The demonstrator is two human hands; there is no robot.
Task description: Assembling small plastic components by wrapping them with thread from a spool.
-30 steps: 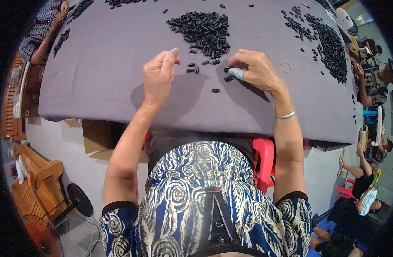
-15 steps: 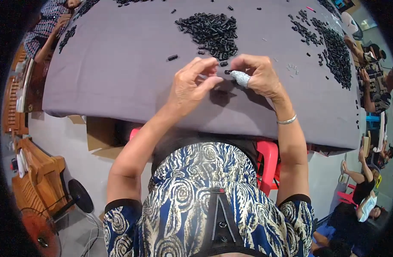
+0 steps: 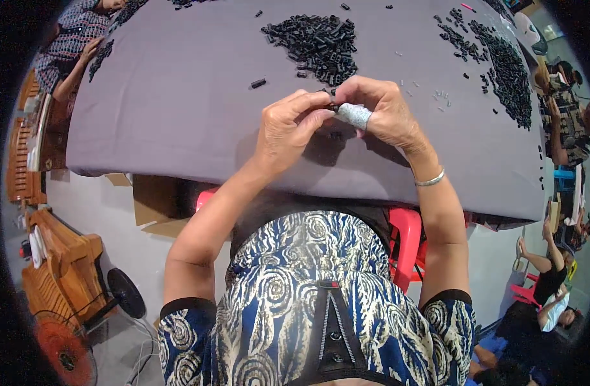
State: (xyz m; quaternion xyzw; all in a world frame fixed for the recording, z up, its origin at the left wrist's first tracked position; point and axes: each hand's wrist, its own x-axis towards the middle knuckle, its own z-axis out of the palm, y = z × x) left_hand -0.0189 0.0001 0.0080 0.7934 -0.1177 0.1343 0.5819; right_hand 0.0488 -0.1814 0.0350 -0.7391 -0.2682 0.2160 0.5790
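Note:
Both my hands meet over the grey cloth, fingertips nearly touching. A small black cylindrical piece point(image 3: 334, 108) sits between them, mostly covered by fingers. My left hand point(image 3: 290, 125) pinches its left end between thumb and forefinger. My right hand point(image 3: 386, 116) pinches its right end; the thumb is wrapped in a pale grey covering point(image 3: 355, 116), and a silver bangle point(image 3: 430, 178) circles the wrist. Just beyond my fingers lies a heap of small black cylindrical pieces point(image 3: 317, 45). One loose black piece point(image 3: 258, 83) rests left of the heap.
The grey cloth point(image 3: 179, 96) covers a wide table. Another black heap point(image 3: 504, 77) lies at the right, near small clear bits point(image 3: 442, 96). A person point(image 3: 76, 48) sits at the far left; others sit along the right. A fan point(image 3: 64, 354) and a red chair point(image 3: 405, 244) are nearby.
My hands have come together: the left fingers now close on the black piece that the right hand was holding apart from them.

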